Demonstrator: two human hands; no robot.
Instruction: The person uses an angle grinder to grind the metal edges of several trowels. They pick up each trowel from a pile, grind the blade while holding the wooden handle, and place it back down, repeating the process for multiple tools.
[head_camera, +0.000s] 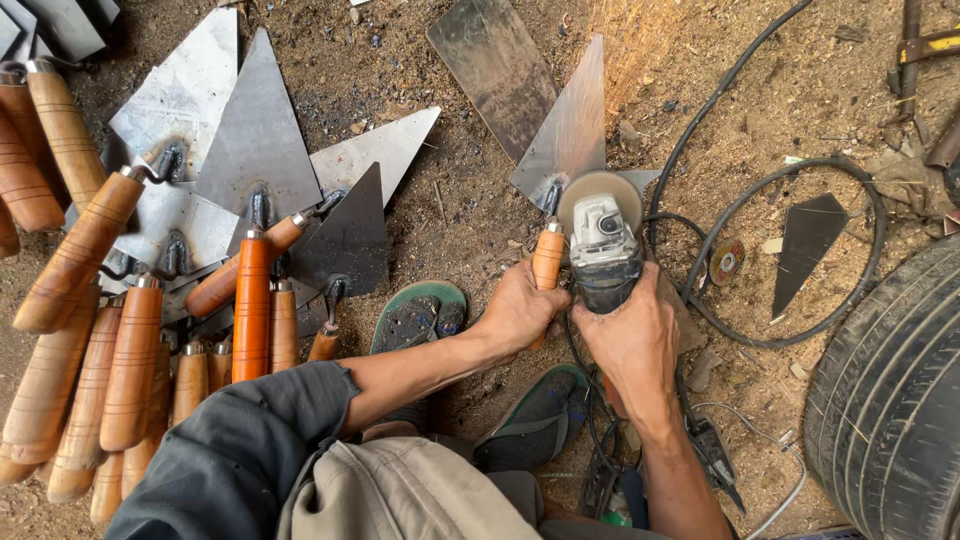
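The left hand is gripping a trowel by its wooden handle on the dirt floor, while the right hand is clasping an angle grinder pressed against its blade, sparks flying.

Dark grey sleeve on left arm, rolled above the elbow, cuff edge frayed. Right arm bare, no sleeve visible. Khaki trousers, creased at the knees. Green-edged black flip-flops, dusty and worn, one per foot. Both hands bare, no gloves, no rings or watch.
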